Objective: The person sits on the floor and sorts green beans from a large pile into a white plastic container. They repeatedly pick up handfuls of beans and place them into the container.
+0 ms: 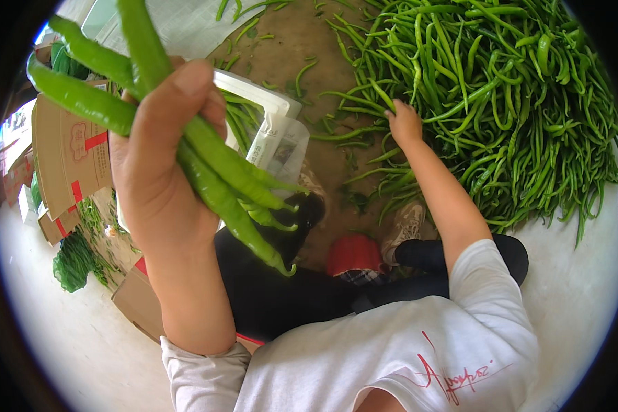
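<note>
left hand (pixel 161 158) around glossy tapered peppers (pixel 213 165)

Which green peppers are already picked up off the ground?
The bunch of long green peppers gripped in the left hand. They are lifted up, while the big pepper pile lies on the ground, where the right hand reaches.

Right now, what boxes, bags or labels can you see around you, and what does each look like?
Cardboard boxes: at the left, brown, flattened or stacked, with red tape marks and a small pink print.
Clear plastic bag: centre, beside the left hand, open white rim, whitish with dark print.
Pale sheet: top, on the ground, whitish with faint grey print.
Low carton: under the left forearm, plain brown with a red strip.
</note>
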Demonstrator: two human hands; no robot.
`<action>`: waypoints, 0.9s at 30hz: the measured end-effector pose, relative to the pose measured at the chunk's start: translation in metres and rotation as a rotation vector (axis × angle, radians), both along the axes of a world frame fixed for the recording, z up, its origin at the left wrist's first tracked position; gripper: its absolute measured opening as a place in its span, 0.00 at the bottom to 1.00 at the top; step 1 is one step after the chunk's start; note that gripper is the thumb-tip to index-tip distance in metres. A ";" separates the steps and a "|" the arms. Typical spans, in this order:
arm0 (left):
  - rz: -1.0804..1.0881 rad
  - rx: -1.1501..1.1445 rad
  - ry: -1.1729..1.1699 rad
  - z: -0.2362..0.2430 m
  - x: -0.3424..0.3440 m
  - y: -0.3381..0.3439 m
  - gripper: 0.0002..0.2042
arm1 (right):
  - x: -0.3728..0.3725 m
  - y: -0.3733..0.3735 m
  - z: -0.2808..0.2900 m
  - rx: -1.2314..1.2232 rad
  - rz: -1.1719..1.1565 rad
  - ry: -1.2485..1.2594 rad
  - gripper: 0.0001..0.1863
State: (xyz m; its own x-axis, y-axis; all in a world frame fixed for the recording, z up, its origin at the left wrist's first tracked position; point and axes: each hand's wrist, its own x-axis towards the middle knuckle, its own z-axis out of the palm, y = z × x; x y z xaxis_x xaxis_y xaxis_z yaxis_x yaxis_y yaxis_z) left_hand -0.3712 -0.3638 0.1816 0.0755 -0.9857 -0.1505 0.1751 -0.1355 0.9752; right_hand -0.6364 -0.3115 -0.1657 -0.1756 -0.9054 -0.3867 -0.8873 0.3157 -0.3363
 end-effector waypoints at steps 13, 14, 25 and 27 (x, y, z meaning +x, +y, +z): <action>0.030 0.180 0.156 0.003 0.009 0.003 0.07 | 0.004 -0.013 0.164 -0.040 -0.146 -1.018 0.18; 0.009 0.194 0.173 0.003 0.009 0.003 0.07 | 0.002 -0.010 0.186 -0.036 -0.157 -1.107 0.18; -0.350 0.098 0.031 -0.007 -0.039 0.042 0.13 | 0.021 0.058 0.320 -0.069 -0.082 -1.260 0.19; -0.484 0.054 0.126 -0.006 -0.054 0.059 0.15 | 0.038 0.069 0.334 -0.140 -0.151 -1.159 0.16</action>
